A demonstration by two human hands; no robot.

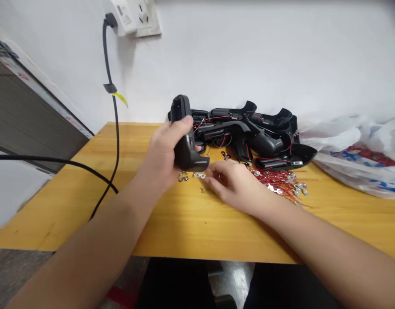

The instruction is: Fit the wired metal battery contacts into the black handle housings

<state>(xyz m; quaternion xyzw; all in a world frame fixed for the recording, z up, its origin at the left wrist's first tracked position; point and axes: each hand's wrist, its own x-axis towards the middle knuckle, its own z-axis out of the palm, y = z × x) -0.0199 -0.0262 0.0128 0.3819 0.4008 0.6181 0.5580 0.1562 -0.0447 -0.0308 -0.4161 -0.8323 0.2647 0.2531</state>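
My left hand (167, 150) is wrapped round a black curved plastic housing (184, 146), holding it upright above the table with the thumb across its edge. To the right, my right hand (232, 182) rests low over the tabletop with its fingers curled. Its thumb and index tips meet at the right end of a small silver metal contact plate (199, 175); whether the plate is lifted cannot be seen. Another pair of small contacts (183, 178) lies just left of it. A tiny metal piece (202, 190) sits nearer to me.
Behind my hands lies a pile of black plastic housings (265, 143) with red wires. Many red-wired metal contacts (281, 186) spread right of my right hand. A white plastic bag (358, 154) sits far right. A black cable (115, 116) hangs from the wall plug onto the wooden table (88, 206).
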